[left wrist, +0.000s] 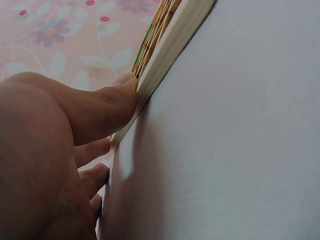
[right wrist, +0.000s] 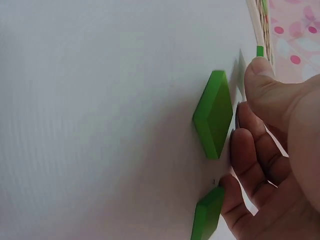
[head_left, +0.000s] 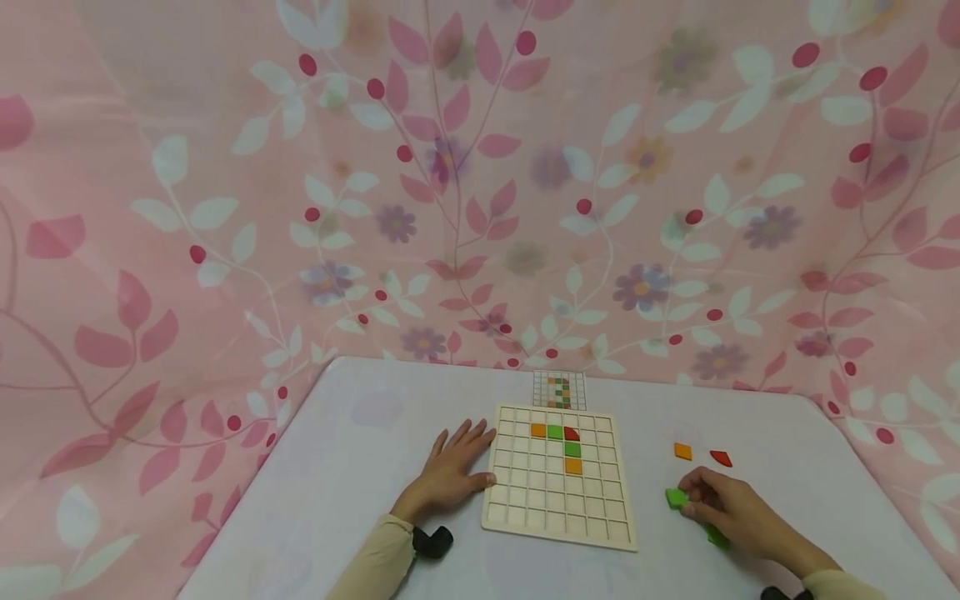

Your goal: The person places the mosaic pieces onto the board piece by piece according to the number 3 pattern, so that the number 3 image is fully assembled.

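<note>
A square wooden grid board lies on the table, with orange, green and red tiles set in some cells. My left hand has its fingers spread and touches the board's left edge; the left wrist view shows the thumb against that side. To the right of the board, my right hand pinches a green tile between thumb and fingers. In the right wrist view only a sliver of that tile shows past the thumb. Two more green tiles lie by the fingers, partly hidden under the hand in the head view.
An orange square tile and a red quarter-round tile lie beyond my right hand. Behind the board is a small pattern card with a coloured grid. A floral pink curtain hangs behind the white-covered table.
</note>
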`<state>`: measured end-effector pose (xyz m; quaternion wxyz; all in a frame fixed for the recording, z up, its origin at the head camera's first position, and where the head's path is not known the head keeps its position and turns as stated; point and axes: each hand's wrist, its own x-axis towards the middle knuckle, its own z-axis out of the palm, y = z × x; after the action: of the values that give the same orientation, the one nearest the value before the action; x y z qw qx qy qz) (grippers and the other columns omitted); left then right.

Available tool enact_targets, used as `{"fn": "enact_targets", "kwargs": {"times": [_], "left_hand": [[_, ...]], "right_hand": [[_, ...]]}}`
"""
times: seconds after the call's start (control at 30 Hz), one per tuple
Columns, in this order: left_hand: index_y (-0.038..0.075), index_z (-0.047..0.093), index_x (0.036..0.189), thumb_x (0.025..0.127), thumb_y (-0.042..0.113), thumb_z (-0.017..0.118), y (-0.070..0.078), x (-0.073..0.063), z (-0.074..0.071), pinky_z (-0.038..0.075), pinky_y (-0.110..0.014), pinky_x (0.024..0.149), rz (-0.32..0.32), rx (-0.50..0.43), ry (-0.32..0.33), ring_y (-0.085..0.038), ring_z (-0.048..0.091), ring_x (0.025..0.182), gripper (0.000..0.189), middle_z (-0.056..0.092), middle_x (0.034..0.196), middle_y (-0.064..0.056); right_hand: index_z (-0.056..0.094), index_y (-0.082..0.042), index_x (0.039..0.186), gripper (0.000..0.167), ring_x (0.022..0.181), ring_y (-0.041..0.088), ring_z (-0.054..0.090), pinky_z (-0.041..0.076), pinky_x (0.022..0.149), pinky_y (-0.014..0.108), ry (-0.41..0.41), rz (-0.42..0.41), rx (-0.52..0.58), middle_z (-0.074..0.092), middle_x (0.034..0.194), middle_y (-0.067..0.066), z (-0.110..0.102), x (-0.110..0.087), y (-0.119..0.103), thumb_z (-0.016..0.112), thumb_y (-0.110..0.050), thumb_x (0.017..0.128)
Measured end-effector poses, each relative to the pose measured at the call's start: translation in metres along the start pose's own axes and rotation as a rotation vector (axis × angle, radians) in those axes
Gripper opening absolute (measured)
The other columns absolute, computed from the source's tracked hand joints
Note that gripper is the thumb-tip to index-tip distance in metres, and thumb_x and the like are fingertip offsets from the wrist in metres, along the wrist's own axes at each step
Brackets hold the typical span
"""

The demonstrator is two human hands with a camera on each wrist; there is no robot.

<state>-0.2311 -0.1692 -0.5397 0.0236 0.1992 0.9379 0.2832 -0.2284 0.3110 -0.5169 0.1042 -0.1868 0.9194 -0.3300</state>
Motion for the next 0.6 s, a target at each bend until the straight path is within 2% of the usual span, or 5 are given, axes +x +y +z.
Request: {"fn": "enact_targets", "kwargs": {"times": [0.33,0.6], "left_hand": [[0.009,0.042,0.163,0.099,0.037,0.070,-0.003,0.001,0.002,0.008,-0.074,0.125,0.002,0.004,-0.001,-0.043,0.020,0.163,0.075,0.032,0.173,-0.016],[0.010,0.042,0.163,0.099,0.036,0.070,-0.003,0.001,0.002,0.007,-0.073,0.126,-0.004,-0.007,-0.001,-0.042,0.019,0.163,0.075,0.031,0.174,-0.015]], "right_hand": [[0.068,-0.006,0.113,0.028,0.082,-0.001,0.057,0.055,0.072,0.019,0.065,-0.031,0.026,0.068,0.097,-0.001,0.011,0.009,-0.013,0.081,-0.021,0.094],[0.069,-0.010,0.110,0.024,0.083,-0.002,0.059,0.054,0.072,0.020,0.113,-0.078,0.001,0.070,0.097,-0.006,0.022,0.022,-0.028,0.082,-0.021,0.093]]}}
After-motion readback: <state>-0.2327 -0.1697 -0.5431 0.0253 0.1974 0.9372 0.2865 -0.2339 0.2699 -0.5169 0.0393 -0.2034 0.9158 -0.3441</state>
